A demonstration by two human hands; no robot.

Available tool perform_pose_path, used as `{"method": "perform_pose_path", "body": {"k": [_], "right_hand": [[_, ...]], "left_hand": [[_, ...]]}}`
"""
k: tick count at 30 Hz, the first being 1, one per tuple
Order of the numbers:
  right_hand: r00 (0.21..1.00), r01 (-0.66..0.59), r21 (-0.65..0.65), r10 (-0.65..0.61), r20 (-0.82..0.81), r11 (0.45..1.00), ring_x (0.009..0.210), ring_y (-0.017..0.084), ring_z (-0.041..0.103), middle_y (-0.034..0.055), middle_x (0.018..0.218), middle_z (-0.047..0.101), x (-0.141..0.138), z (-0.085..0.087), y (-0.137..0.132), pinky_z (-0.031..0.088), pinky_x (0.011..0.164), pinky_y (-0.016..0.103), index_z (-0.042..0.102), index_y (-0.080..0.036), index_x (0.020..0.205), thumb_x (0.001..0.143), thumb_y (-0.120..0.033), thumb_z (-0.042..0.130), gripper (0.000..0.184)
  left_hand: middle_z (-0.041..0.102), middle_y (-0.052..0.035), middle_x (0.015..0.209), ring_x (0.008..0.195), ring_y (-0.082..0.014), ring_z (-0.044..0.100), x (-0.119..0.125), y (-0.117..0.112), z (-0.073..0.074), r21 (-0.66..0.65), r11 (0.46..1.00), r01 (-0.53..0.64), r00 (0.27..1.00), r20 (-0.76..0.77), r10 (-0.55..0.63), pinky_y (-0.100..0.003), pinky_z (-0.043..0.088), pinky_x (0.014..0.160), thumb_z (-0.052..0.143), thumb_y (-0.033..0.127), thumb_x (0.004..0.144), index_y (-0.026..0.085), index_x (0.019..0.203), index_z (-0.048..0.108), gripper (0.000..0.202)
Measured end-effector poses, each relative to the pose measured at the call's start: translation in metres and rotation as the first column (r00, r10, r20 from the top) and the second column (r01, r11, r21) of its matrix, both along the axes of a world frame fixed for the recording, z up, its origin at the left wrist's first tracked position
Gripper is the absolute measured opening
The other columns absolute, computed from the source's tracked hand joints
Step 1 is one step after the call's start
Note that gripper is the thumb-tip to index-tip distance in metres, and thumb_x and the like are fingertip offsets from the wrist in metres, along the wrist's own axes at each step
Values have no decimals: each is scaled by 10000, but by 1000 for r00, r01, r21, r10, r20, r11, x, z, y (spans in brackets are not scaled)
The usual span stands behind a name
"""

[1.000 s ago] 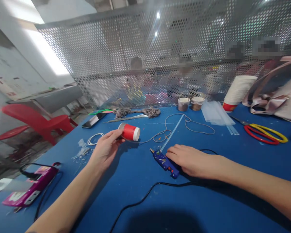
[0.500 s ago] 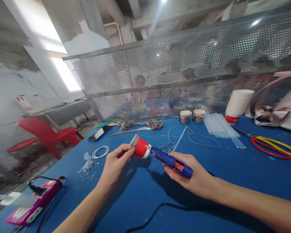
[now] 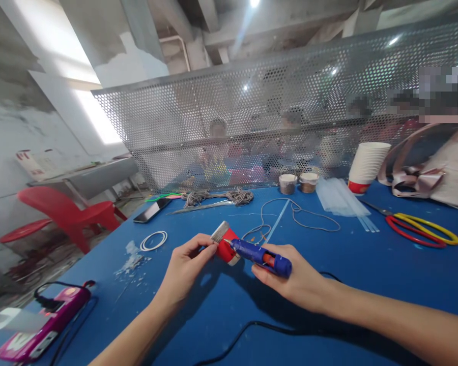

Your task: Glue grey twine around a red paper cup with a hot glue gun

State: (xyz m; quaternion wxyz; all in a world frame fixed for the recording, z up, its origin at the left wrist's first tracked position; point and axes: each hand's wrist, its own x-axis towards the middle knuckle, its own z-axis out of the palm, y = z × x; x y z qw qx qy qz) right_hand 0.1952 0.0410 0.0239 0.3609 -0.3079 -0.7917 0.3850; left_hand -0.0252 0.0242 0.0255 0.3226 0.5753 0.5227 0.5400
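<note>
My left hand (image 3: 193,262) pinches a small red paper cup (image 3: 226,250) by its upper side, holding it tilted above the table. A band of grey cord (image 3: 220,232) is wrapped around one end of the cup. In my right hand (image 3: 290,274) is a blue glue gun (image 3: 257,252), the fingers closed around its handle. Its nozzle lies at the red side of the cup, near the cord; whether the tip touches cannot be made out. Behind the gun, a loose grey cord (image 3: 316,227) and a clear glue stick (image 3: 279,221) lie on the blue table (image 3: 213,325).
Red-and-yellow scissors (image 3: 423,230), a stack of paper cups (image 3: 368,165), clear glue sticks (image 3: 338,197) and two wrapped cups stand or lie at the right and back. Left are a phone (image 3: 151,210), a white ring (image 3: 153,241) and a purple power strip (image 3: 48,323). A black cable (image 3: 248,325) crosses the front.
The cup has turned and dropped slightly in my left hand. The glue gun's nozzle has moved from the cup's white rim end to its red side, closer to the cord.
</note>
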Motion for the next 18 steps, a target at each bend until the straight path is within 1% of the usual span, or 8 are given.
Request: {"method": "perform_pose_path", "body": {"k": [6,12,18], "right_hand": [[1000,1,13,-1,-1,1000,499,87,362,-39,571,459,-1,-1,0,320,503,225,466,-183,651,776,-268,530,165],[1000,2,44,-3,9,999,493,83,368,-36,570,470,0,-2,2,319,497,221,467,-180,642,782,-247,528,167],[1000,4,47,-5,11,999,490,82,360,-37,567,455,2,1,2,315,493,218,460,-180,640,786,-262,528,180]], "left_hand": [[603,-7,716,634,-126,495,1,-2,1,5,1000,6,1000,-27,-6,-239,395,585,680,326,712,169,661,674,165],[598,-4,711,650,-130,499,3,-4,5,9,1000,16,998,-66,-15,-242,388,602,662,310,729,173,637,665,166],[594,-7,691,654,-137,499,3,-2,5,4,1000,5,998,-56,-5,-247,393,599,666,314,714,171,642,669,160]]}}
